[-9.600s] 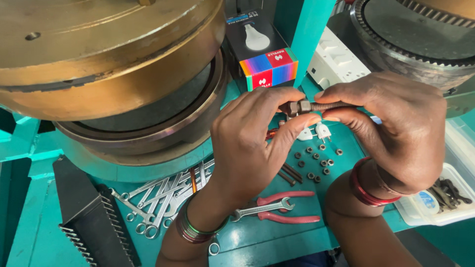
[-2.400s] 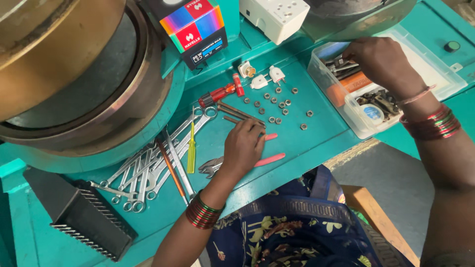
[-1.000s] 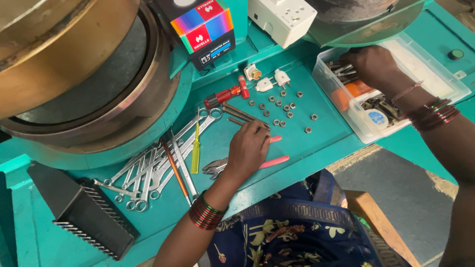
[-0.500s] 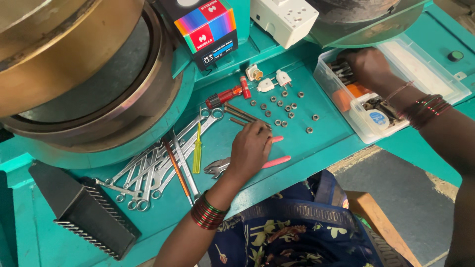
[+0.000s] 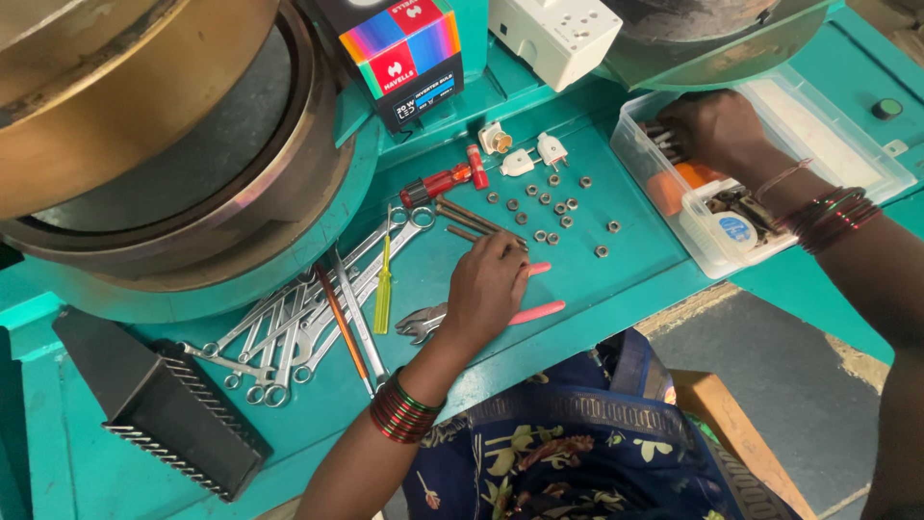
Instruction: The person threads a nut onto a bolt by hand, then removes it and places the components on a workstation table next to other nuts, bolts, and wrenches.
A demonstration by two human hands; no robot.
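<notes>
Over the last second little changes. The right hand [image 5: 717, 125] stays inside the clear plastic box [image 5: 866, 144] at the upper right of the frame and shifts only slightly among the metal parts there; the left hand [image 5: 486, 289] stays at centre frame on the teal surface [image 5: 577, 279]. Sorting in the box therefore continues, with nothing lifted out so far.

Right grip: fingers curl down into the parts; whether they hold one cannot be told. Left grip: narrow, fingertips pressed on the near ends of the brown threaded rods [image 5: 462, 217], palm over the pink-handled pliers [image 5: 534, 310].

The rods lie flat just left of the loose nuts [image 5: 549, 207]. Their long axis runs diagonally, from upper left near the red screwdriver [image 5: 438, 183] down to the lower right under the fingertips. The spanners [image 5: 289, 337] fan out at lower left.
</notes>
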